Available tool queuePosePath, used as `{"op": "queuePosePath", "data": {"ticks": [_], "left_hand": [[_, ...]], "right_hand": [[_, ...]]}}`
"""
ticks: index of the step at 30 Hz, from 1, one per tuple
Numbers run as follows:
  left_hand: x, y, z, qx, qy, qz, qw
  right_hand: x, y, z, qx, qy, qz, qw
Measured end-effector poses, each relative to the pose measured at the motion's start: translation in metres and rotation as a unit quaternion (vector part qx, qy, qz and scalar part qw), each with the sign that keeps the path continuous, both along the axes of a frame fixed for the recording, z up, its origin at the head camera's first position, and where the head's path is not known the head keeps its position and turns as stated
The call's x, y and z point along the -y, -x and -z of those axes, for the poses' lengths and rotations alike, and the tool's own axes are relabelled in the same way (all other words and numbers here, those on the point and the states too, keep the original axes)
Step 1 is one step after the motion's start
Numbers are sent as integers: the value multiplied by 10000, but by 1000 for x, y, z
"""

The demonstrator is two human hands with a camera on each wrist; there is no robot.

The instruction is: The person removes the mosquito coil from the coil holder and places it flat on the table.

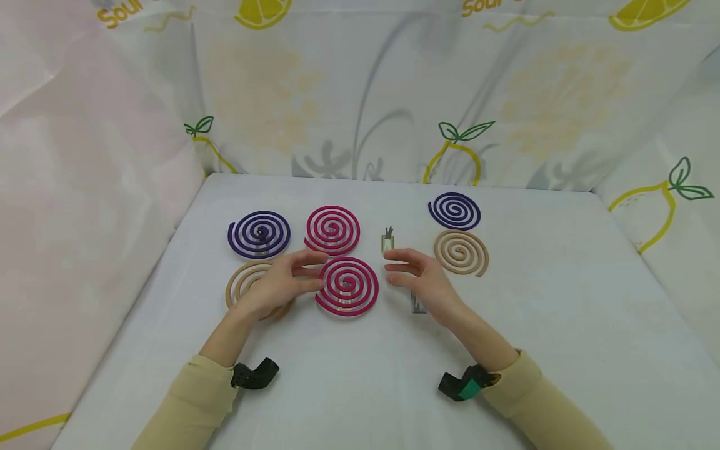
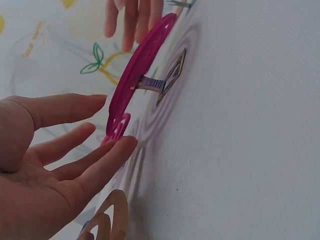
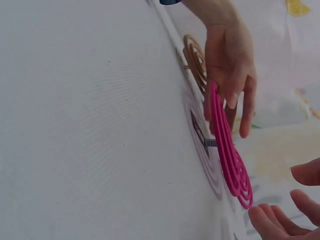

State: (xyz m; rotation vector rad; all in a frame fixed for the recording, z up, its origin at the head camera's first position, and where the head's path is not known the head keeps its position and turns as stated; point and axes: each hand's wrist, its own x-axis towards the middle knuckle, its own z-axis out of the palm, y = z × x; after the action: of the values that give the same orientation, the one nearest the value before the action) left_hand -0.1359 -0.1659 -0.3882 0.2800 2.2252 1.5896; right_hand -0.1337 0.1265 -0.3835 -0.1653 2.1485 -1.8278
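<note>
A pink mosquito coil (image 1: 347, 304) sits raised above the table on a small metal stand (image 2: 172, 80), as both wrist views show. To its left is my left hand (image 1: 281, 284), thumb and fingers spread and holding nothing; whether a fingertip touches the rim I cannot tell. My right hand (image 1: 427, 281) hovers on the other side, apart from the coil, its fingers loosely bent around nothing. Under the left hand a tan coil (image 1: 233, 290) is partly hidden. A metal stand (image 1: 418, 305) without a coil lies partly beneath the right hand.
Behind stand a second pink coil (image 1: 333, 209) and a dark blue coil (image 1: 260, 255). Further right lie another blue coil (image 1: 454, 226) and a tan coil (image 1: 461, 271). A small metal stand (image 1: 388, 242) is between the groups. Patterned cloth (image 1: 360, 94) hangs behind the white table (image 1: 562, 325).
</note>
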Motion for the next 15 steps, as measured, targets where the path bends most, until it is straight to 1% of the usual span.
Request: {"op": "queuePosePath", "data": {"ticks": [4, 11, 15], "left_hand": [[-1, 1, 2, 29, -23, 57, 10000], [0, 3, 5, 326, -236, 78, 9992], [1, 2, 4, 478, -356, 126, 9981]], "right_hand": [[2, 0, 7, 137, 10, -106, 9998], [5, -2, 16, 417, 100, -271, 9987], [7, -3, 20, 586, 265, -344, 9973]]}}
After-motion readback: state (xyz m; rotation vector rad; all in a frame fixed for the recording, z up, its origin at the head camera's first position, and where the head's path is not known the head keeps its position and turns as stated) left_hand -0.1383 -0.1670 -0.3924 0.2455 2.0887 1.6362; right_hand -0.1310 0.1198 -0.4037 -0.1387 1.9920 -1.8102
